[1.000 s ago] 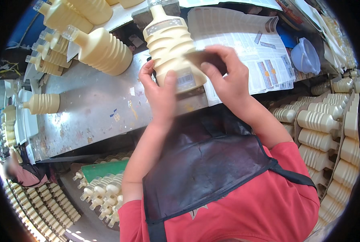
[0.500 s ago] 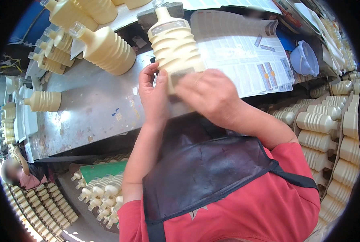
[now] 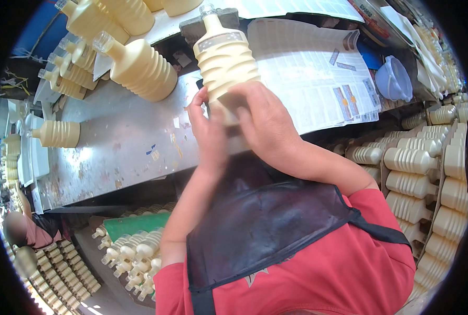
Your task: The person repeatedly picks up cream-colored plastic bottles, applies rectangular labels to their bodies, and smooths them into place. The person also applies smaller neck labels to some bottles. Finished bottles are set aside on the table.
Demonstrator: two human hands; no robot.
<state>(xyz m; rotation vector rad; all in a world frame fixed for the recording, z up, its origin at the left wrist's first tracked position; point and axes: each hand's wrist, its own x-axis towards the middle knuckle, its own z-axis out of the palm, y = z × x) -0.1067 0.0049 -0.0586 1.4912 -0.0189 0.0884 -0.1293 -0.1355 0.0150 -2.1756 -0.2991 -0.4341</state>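
Observation:
I hold a cream-coloured ribbed plastic bottle (image 3: 224,60) upright above the metal worktable (image 3: 124,147), its clear neck pointing away from me. My left hand (image 3: 209,131) grips its lower left side with fingers curled. My right hand (image 3: 268,123) covers the lower front of the bottle, pressing flat against it. A pale label patch sits near the bottle's shoulder. The bottom of the bottle is hidden behind both hands.
More ribbed bottles (image 3: 142,68) lie on the table's far left, one alone (image 3: 60,134) at the left edge. Printed label sheets (image 3: 318,73) lie right of my hands, beside a blue plastic tub (image 3: 396,81). Bottles fill crates at right (image 3: 428,173) and lower left (image 3: 134,252). Another person (image 3: 27,231) sits far left.
My right hand slid from the bottle's right side over its lower front. The bottle has shifted slightly right and farther from me, and my left hand followed it.

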